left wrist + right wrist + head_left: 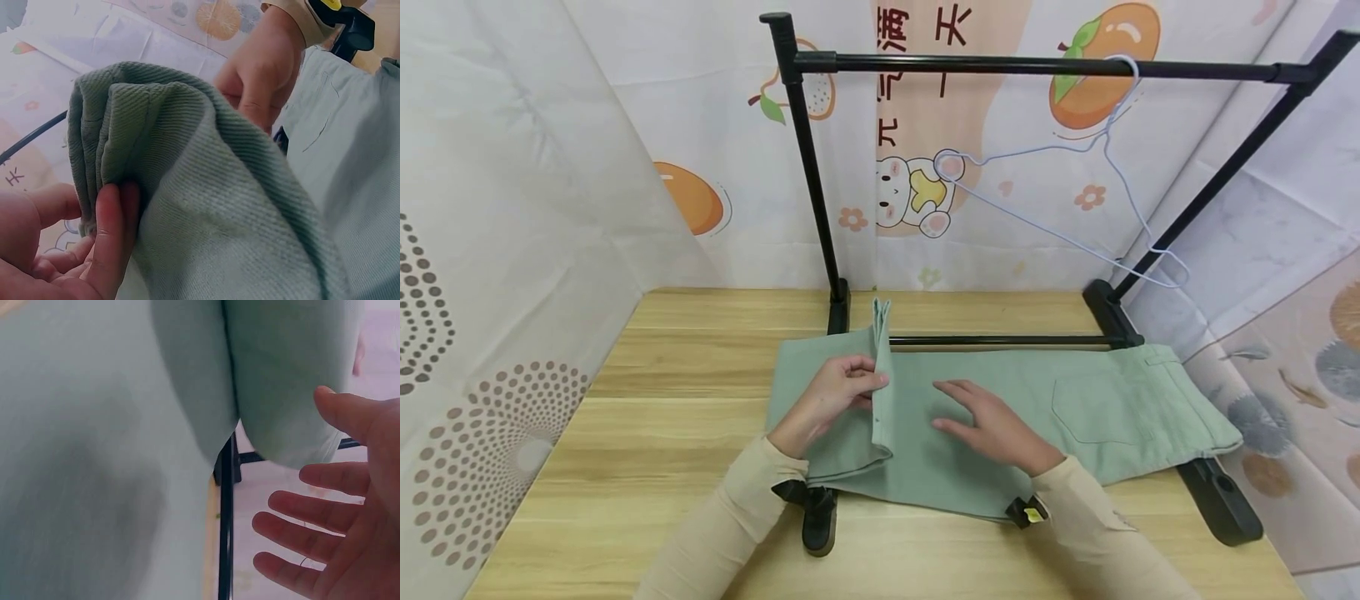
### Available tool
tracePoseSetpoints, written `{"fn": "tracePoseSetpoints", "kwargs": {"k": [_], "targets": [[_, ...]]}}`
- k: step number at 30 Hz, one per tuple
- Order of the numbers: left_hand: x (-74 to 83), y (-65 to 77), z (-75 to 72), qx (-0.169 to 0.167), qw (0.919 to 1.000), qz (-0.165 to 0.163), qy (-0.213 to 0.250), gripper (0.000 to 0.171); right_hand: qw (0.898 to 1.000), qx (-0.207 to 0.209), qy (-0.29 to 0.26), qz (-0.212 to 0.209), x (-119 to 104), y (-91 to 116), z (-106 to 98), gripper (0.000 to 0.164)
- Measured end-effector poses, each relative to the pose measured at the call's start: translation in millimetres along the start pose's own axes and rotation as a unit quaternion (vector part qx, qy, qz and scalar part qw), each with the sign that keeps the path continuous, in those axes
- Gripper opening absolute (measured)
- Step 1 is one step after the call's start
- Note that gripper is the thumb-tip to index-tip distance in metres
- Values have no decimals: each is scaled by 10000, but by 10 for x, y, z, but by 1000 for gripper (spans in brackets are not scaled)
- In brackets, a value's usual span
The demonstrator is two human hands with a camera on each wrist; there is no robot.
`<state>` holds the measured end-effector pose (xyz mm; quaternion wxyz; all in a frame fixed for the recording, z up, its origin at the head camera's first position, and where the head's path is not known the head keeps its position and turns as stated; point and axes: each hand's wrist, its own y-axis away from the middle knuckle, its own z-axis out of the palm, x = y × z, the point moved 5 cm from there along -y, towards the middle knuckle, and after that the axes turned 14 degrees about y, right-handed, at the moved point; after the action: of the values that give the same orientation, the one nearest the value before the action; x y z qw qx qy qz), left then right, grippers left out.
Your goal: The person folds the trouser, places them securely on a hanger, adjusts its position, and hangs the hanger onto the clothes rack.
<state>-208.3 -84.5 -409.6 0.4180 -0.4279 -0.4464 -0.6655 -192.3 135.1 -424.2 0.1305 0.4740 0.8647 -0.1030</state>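
Pale green trousers (985, 392) lie sideways across the table, waistband and back pocket at the right. My left hand (835, 392) pinches the hem end of the legs between thumb and fingers, holding it raised and folded back over the rest. In the left wrist view the layered, stitched hem (125, 119) stands up between the fingers of that hand (69, 244). My right hand (992, 425) hovers above the legs, fingers spread and apart from the cloth. The right wrist view shows that hand (337, 506) with its palm empty, near the raised fold (287, 381).
A black garment rack (808, 167) stands on the wooden table (677, 400), its feet and lower bar partly under the trousers. A light blue wire hanger (1045, 150) hangs from the top bar (970, 64). Printed curtains (715, 100) enclose the back and sides.
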Motion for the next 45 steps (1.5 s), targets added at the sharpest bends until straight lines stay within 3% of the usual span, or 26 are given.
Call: {"fn": "tracePoseSetpoints", "kwargs": {"k": [16, 26, 36, 45], "targets": [[-32, 8, 29, 42, 9999, 89, 98, 25, 9943, 393, -648, -751, -400, -16, -111, 54], [-39, 5, 36, 106, 9995, 108, 293, 26, 9864, 599, -925, -1222, -593, 0, -75, 62], [-75, 21, 58, 237, 9987, 37, 451, 26, 9836, 1324, -770, -950, -706, 18, -61, 69], [-87, 17, 102, 379, 9971, -69, 663, 24, 9708, 2130, 246, -1075, -807, 51, -33, 54]]}}
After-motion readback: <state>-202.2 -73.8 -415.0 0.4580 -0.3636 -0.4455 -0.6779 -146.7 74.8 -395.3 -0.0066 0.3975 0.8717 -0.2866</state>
